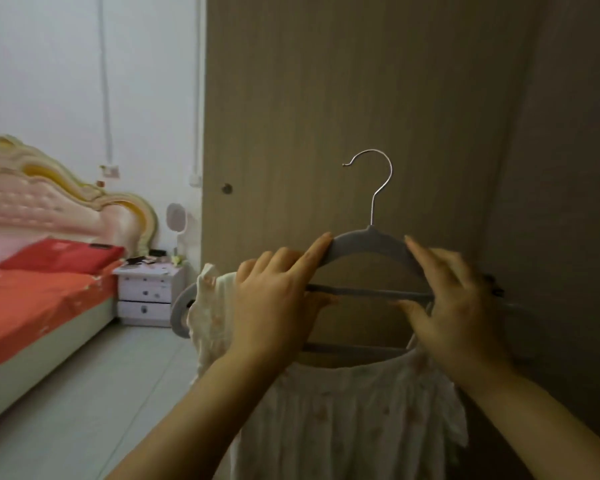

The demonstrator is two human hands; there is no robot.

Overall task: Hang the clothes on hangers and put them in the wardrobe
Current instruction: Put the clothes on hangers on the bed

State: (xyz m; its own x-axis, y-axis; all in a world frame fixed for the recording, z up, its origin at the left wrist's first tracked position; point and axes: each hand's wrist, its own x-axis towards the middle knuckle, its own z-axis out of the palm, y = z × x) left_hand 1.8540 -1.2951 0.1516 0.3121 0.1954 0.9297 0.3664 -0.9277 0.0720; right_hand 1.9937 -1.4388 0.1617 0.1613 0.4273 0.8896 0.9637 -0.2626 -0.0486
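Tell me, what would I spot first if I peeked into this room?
Right in the middle, a left hand and a right hand hold up a grey hanger with a shiny hook, in front of the brown wardrobe door. A white dress hangs just below the hands. Off to the left sits a bed with a bright red sheet.

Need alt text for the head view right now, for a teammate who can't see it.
The left hand and right hand grip a grey hanger with a metal hook, a white garment hanging below it, before a wooden wardrobe door. A bed with red bedding stands left.
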